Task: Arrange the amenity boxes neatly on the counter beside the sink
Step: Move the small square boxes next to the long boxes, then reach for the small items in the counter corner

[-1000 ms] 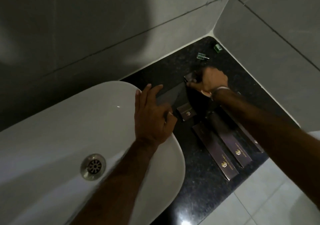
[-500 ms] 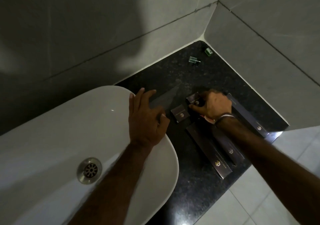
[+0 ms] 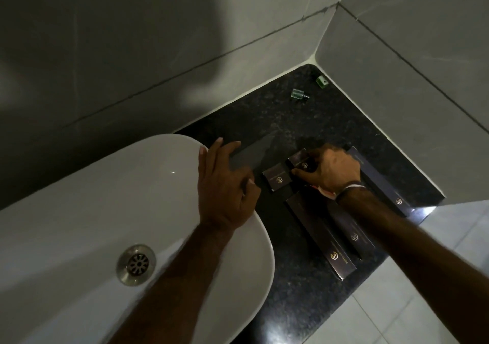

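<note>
Dark counter (image 3: 304, 304): right hand (image 3: 329, 173) gripping small box (image 3: 300, 161), left hand (image 3: 225, 185) spread, empty.

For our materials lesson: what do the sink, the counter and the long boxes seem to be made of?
Sink: likely glazed ceramic, white and glossy with a bright highlight.
Counter: probably polished granite or similar stone, black, speckled, reflective at its edge.
Long boxes: apparently printed card, dark and matte with sharp folded edges and gold logos.
</note>
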{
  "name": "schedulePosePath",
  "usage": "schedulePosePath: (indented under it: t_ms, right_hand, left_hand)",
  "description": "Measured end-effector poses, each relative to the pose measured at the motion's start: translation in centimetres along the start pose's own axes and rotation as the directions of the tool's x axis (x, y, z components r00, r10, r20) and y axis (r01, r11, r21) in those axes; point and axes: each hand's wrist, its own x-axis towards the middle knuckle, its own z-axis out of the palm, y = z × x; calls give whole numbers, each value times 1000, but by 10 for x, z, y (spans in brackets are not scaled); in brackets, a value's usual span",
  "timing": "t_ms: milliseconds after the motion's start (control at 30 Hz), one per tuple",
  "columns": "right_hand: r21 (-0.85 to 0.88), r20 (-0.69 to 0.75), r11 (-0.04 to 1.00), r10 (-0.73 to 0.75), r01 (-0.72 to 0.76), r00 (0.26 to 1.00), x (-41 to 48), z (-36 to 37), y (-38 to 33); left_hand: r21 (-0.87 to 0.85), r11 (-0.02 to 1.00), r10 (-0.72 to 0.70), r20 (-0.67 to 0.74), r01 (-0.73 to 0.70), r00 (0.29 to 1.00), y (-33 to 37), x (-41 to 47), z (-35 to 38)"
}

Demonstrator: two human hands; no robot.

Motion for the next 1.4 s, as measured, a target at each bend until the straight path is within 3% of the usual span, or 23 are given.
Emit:
schedulePosePath:
  t_ms: [100,233,333,433,600,767,1033,1400]
  right_hand:
    - [49,25,999,9,-10,1000,-2,-16,4]
    - [156,-196,988,47,-16,980,15,-49,8]
    - [236,-257,971,31,32,966,56,-61,6]
    - [220,-163,975,55,-18,985,113,-57,4]
    - [-40,-61,999,3,-6,998,168,-40,1]
    - [-109,-140,993,-61,46,988,149,-47,-3]
    - [-198,84,951,-227,239,970,77,-71,36]
    - [-165,189,956,-211,243,959,56,-61,38]
  left_hand:
    - [4,1000,-1,2,1,1000,0,-1,0]
    - [-14,1000,9,-15,-10,1000,-1,0,2]
    - [-19,1000,12,-17,-12,1000,-1,0,3]
    - [-33,999,6,-23,-6,1000,-3,0,4]
    - [-46,999,3,-36,-5,999,-5,0,6]
    - [-45,999,14,-36,-16,999,-4,1,5]
    - [-19,1000,16,-26,-16,1000,-6,0,6]
    - [-34,999,-4,-23,3,1000,-3,1,3]
